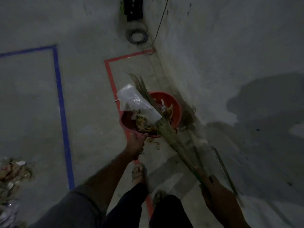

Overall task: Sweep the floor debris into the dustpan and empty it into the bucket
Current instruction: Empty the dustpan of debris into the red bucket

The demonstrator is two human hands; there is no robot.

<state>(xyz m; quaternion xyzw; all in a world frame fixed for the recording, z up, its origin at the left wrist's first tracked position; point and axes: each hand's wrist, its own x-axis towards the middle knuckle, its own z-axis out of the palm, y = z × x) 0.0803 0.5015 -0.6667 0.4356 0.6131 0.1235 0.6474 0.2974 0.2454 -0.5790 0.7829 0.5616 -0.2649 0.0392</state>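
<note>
My left hand (136, 144) grips the near edge of a red dustpan (130, 123) held over the rim of a red bucket (172, 102). The dustpan carries peels and scraps (143, 122) and a crumpled clear plastic bag (136, 101). My right hand (208, 183) holds the handle end of a straw broom (166, 129), whose bristles reach across the dustpan and bucket. More peels lie inside the bucket. A few scraps (155, 143) lie on the floor just below the dustpan.
A pile of debris (13, 175) lies at the far left on the concrete floor. Blue tape (61, 104) and red tape (110, 74) mark rectangles. A wall runs along the right, with a metal strip (223, 168) at its foot. A wire coil (137, 36) lies in the corner. My sandalled feet (139, 173) stand below.
</note>
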